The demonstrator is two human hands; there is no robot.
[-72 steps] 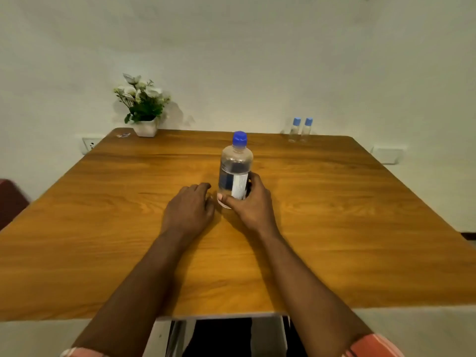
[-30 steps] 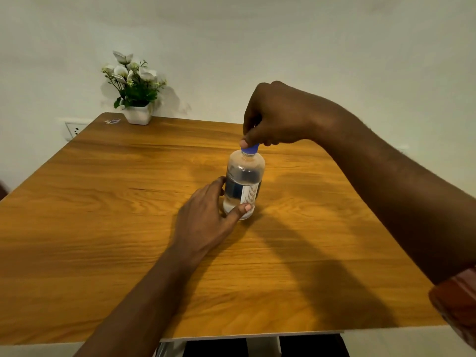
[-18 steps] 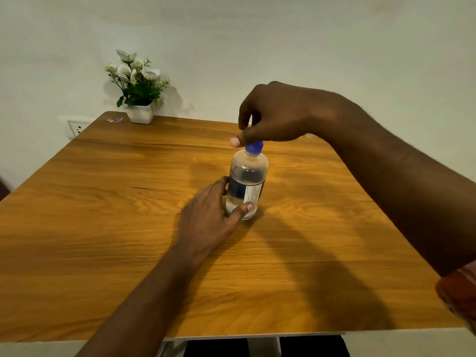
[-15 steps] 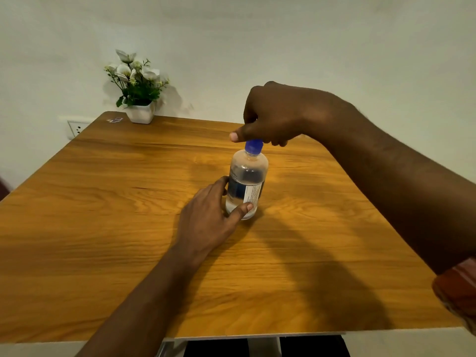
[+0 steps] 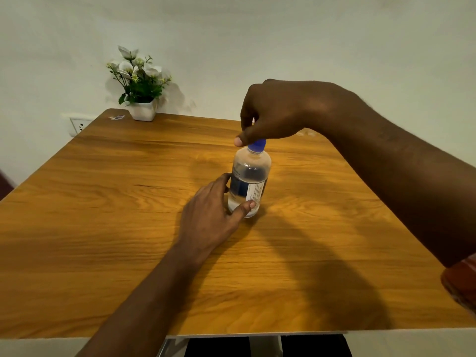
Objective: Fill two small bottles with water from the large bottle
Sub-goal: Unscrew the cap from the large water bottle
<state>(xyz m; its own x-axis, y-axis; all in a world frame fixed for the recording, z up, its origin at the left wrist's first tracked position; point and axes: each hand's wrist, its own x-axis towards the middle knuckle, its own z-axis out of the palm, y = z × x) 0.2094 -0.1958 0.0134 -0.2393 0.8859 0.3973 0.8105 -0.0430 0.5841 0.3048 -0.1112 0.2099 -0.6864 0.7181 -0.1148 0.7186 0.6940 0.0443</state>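
The large clear bottle (image 5: 249, 181) with a blue cap (image 5: 257, 145) and a blue-and-white label stands upright in the middle of the wooden table (image 5: 128, 228). My left hand (image 5: 213, 215) grips its lower body from the left, thumb across the front. From above, my right hand (image 5: 273, 114) pinches the cap with thumb and fingers. The two small bottles are hidden behind my right hand and arm.
A white pot of artificial flowers (image 5: 140, 91) stands at the table's far left corner, with a small scrap (image 5: 117, 117) beside it. A wall socket (image 5: 78, 124) sits left of the table. The near table edge (image 5: 231, 333) runs below my arms.
My right hand left the bottle's body and rose to grip the cap, while my left hand took hold of the body. Over the last second the right fingers shift around the cap.
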